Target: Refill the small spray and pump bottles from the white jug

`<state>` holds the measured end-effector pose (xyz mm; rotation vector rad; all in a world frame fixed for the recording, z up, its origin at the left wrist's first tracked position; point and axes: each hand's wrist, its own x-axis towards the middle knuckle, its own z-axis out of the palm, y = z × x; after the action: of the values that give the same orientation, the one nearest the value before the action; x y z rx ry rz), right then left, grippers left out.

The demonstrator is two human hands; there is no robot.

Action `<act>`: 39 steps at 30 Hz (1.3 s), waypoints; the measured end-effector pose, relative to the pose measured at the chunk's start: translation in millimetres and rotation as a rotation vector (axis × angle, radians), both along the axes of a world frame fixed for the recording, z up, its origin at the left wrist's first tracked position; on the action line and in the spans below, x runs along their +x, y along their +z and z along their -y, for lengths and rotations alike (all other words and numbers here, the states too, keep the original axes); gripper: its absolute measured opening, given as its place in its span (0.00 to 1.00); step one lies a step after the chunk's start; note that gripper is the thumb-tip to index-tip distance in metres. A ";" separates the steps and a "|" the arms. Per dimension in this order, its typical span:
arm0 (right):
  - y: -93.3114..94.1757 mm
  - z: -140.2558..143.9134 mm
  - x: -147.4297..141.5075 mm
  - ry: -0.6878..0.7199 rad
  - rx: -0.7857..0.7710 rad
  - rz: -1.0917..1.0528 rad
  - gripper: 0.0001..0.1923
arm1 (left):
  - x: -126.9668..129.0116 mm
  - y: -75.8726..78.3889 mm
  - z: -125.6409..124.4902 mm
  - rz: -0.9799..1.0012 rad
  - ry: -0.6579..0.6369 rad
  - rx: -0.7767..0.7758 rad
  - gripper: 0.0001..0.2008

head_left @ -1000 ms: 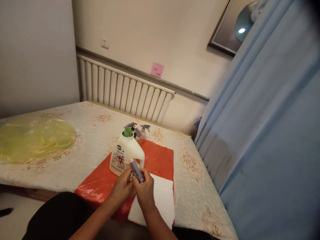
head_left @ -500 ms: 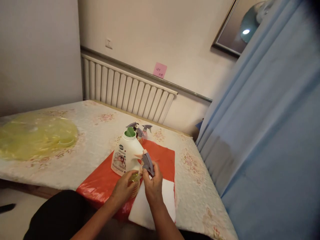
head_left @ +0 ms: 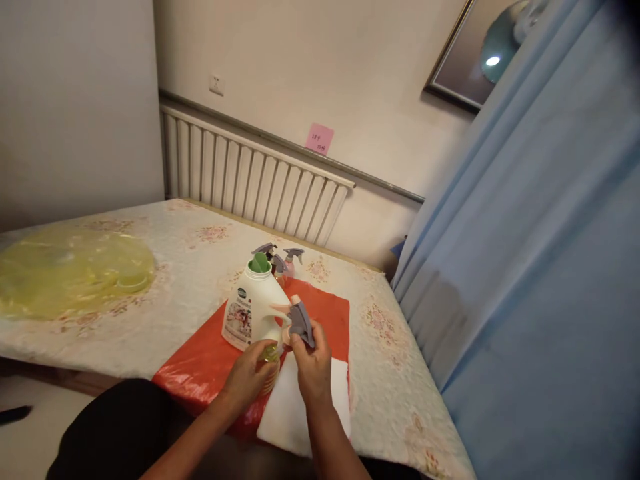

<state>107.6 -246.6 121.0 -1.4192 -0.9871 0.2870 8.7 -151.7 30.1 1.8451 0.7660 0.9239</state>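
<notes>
My left hand (head_left: 251,372) is wrapped round a small clear yellowish bottle (head_left: 271,353), partly covered by the fingers. Just right of it, my right hand (head_left: 314,360) grips a grey and peach trigger spray head (head_left: 301,323) by its lower part. The spray head's collar is close to the bottle's neck; whether they touch I cannot tell. Behind both hands stands a large white jug (head_left: 257,307) with a printed label and an uncapped mouth. A green funnel or cup-like piece (head_left: 259,263) sits in that mouth.
Several spray bottles (head_left: 291,260) stand behind the jug. A red plastic sheet (head_left: 320,310) and a folded white cloth or paper (head_left: 295,407) lie on the flowered bed cover (head_left: 400,400). At left is a yellow plastic bag (head_left: 75,270); a blue curtain (head_left: 525,233) hangs at right.
My right hand has moved slightly right and up with the spray head, away from the bottle. My left hand keeps its hold on the bottle in nearly the same place.
</notes>
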 end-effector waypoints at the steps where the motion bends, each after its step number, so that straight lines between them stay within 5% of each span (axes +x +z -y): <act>1: 0.7 1.1 0.7 -0.013 0.003 -0.001 0.10 | 0.0 0.1 0.1 -0.005 -0.002 -0.001 0.18; 15: -0.3 6.0 9.4 -0.047 0.082 -0.157 0.09 | 2.1 -2.5 0.3 -0.040 -0.001 0.010 0.20; 27: -1.1 14.9 15.5 -0.012 0.005 -0.044 0.08 | 6.5 -4.9 -1.1 -0.049 -0.010 0.044 0.19; 39: -1.5 19.9 13.6 -0.159 0.039 -0.064 0.06 | 5.5 0.0 6.6 -0.045 -0.010 0.077 0.16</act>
<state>121.3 -266.5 119.5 -1.4349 -0.8183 0.1937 14.2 -158.3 30.0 1.9409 0.7575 0.9193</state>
